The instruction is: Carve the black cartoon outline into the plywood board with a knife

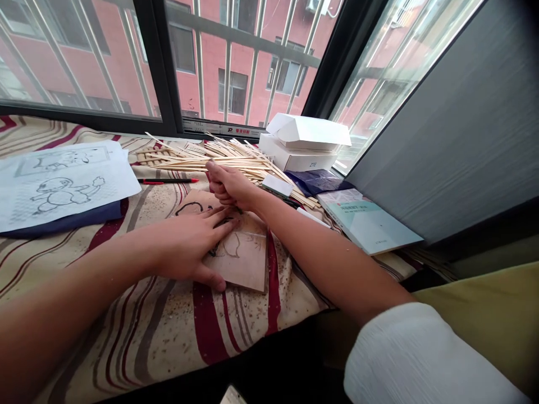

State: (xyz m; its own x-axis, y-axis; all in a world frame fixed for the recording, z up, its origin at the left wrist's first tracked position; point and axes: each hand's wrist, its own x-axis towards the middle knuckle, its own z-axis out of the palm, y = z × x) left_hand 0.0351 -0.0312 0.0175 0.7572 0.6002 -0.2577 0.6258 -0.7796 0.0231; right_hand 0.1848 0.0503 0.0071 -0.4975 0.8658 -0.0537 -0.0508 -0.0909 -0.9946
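Note:
A light wooden board (250, 261) with dark drawn or carved lines lies on the striped cloth (164, 331). My left hand (189, 244) rests flat on its left side, fingers spread over part of the drawing and thumb near the front edge. Above the far part of the board, my right hand (231, 185) is closed in a fist. Whatever it grips is hidden by the fingers, though something small and dark shows beneath the fist. Both hands partly cover the lines on the wood. Pale crumbs or shavings are scattered on the cloth around the board.
Paper sheets with line drawings (67, 185) lie at left, near a black and red pen (168, 181). Many thin wooden sticks (189, 163) are piled behind my hands. A white box (295, 157) stands by the window; a pale book (366, 221) lies at right.

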